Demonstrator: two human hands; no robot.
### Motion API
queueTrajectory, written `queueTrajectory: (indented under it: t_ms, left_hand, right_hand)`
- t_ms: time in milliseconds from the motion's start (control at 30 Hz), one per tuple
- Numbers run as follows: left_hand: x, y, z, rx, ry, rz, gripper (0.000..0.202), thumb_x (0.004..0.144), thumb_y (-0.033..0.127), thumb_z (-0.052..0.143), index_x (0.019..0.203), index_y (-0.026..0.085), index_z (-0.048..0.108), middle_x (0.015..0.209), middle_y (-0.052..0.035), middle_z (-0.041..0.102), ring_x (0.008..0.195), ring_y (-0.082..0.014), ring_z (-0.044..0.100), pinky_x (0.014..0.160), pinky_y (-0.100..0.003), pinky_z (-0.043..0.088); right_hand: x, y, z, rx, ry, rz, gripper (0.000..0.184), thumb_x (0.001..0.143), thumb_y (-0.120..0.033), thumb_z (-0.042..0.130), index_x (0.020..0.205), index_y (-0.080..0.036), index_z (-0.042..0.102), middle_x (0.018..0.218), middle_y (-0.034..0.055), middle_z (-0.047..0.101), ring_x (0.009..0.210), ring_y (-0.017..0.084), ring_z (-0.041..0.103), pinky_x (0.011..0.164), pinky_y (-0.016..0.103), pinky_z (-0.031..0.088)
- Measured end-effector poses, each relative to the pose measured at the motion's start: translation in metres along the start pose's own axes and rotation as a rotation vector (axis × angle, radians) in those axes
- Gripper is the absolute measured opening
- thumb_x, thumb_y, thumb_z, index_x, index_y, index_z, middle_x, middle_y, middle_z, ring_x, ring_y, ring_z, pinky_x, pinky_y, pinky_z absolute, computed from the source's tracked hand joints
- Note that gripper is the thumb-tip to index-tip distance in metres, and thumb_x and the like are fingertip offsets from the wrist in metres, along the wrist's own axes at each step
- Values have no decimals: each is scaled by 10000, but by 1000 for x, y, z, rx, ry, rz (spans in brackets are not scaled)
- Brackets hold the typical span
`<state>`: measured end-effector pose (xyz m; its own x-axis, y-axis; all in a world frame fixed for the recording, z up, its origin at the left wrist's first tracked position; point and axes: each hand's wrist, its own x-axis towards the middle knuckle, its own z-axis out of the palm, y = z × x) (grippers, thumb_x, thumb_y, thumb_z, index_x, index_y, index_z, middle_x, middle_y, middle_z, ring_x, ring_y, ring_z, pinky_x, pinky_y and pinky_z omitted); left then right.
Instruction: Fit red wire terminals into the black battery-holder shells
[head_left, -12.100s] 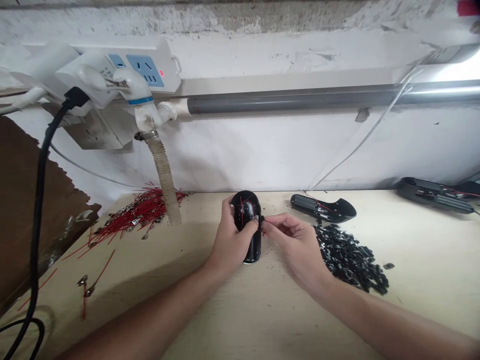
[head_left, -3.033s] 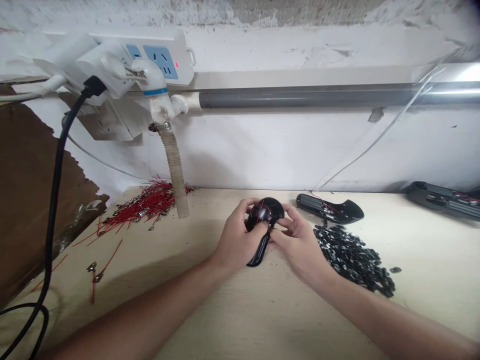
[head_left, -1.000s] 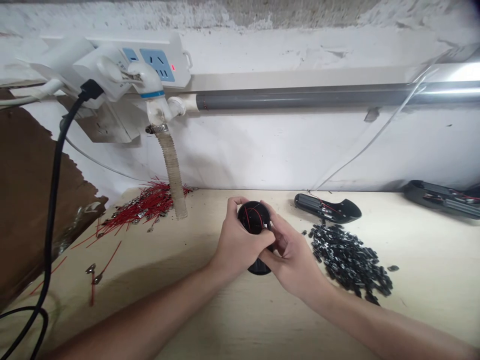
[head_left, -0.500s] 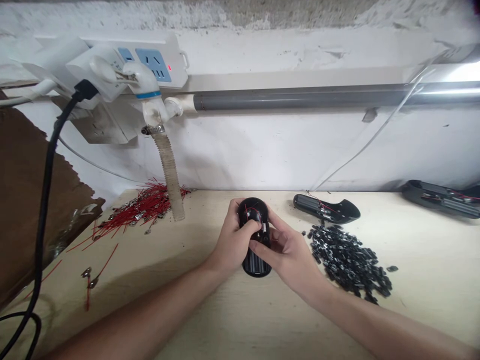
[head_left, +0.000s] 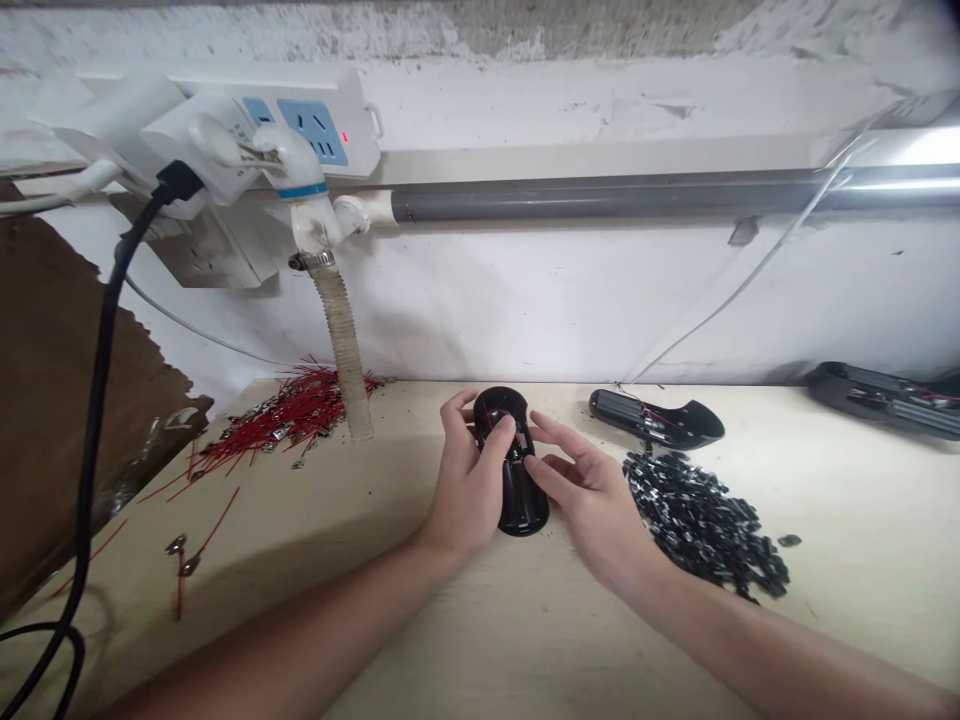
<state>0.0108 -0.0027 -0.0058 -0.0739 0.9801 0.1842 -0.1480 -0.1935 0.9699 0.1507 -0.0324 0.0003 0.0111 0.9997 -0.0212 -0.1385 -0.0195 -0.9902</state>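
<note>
A black plastic housing (head_left: 523,505) with a ribbed battery compartment and thin red wires is held over the middle of the table. My left hand (head_left: 469,480) is closed around its left side, with the thumb pressed on the inside near the wires. On the other side, my right hand (head_left: 589,485) has its fingers apart; the thumb tip touches the housing's right edge and the index fingertip is close to the rim. I cannot make out any small part between those fingers. The underside of the housing is hidden.
Small black parts (head_left: 701,520) lie heaped on the right, below a similar housing (head_left: 652,418). Another black housing (head_left: 885,398) is at the far right. Red wires with metal tabs (head_left: 292,415) are piled back left, near a hanging corrugated hose (head_left: 343,340). A black cable (head_left: 97,400) hangs at left.
The right fingers have loosened and drawn slightly away from the housing, spreading apart. The housing has tilted a little and moved slightly up; the left hand keeps its hold with the thumb inside.
</note>
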Motion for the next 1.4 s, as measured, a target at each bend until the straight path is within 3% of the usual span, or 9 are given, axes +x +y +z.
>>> queueTrajectory:
  t_ms: [100,233,433,533,633,800,1000,1167,1400]
  left_hand:
    - [-4,-4,-2,203,128,145,509,1051,430,582,1465,230,365,1500,-147,469,1418,-280,498,1203,-517,405]
    - [-23,5,-6,508,120,713,567,1004,238,618,1525,205,399,1525,-172,444,1477,-299,420,1252,-527,356]
    - [-63,22,-4,615,-709,1177,100,1000,254,619,927,185,625,792,-21,595,698,-169,551,611,-354,450]
    - [-65,14,0,764,-869,1074,220,1031,280,585,833,188,607,741,-6,554,642,-150,494,565,-353,413]
    - [-57,7,2,700,-719,1099,263,936,203,549,676,191,582,600,-20,501,525,-155,390,544,-379,384]
    - [-47,10,3,828,-752,568,257,1025,279,539,827,185,674,737,-61,674,642,-188,584,623,-356,410]
    - [-37,9,5,772,-402,132,264,999,368,570,810,211,667,780,-19,701,682,-175,594,656,-331,339]
    - [-28,11,5,714,-175,31,309,990,385,566,746,196,580,802,0,678,745,-167,568,682,-322,324]
    - [-27,12,6,675,-223,45,300,967,342,573,714,181,573,748,0,653,711,-155,535,684,-322,303]
  right_hand:
    - [2,1,1,-19,29,15,698,800,-457,894,1422,-243,660,1320,74,684,766,117,603,636,274,496]
    - [3,1,-1,-44,-3,-12,623,791,-494,910,1299,-238,656,1214,52,679,804,141,658,653,271,525]
    - [2,-5,0,-27,-185,-6,590,893,-588,812,1327,-237,620,1239,112,775,1208,267,727,1098,436,554]
    - [2,-5,1,-21,-219,15,568,906,-560,786,1342,-217,669,1075,99,817,1200,267,740,1159,471,514]
    - [3,-9,1,-34,-112,-18,362,877,-485,773,1106,-203,776,998,91,810,1038,253,752,1017,443,582]
    - [4,-46,-3,-151,86,-184,184,835,-350,743,931,-203,795,903,70,747,812,191,658,689,312,540]
    - [28,-122,-67,-932,153,-310,348,929,-479,674,1158,-237,773,768,68,680,579,175,535,533,326,401]
    - [61,-145,-154,-1587,271,112,364,920,-532,717,1058,-208,809,979,172,789,734,313,699,598,436,518]
    - [74,-122,-186,-1096,-1,415,279,863,-422,747,953,-161,788,791,161,771,645,252,731,612,381,606]
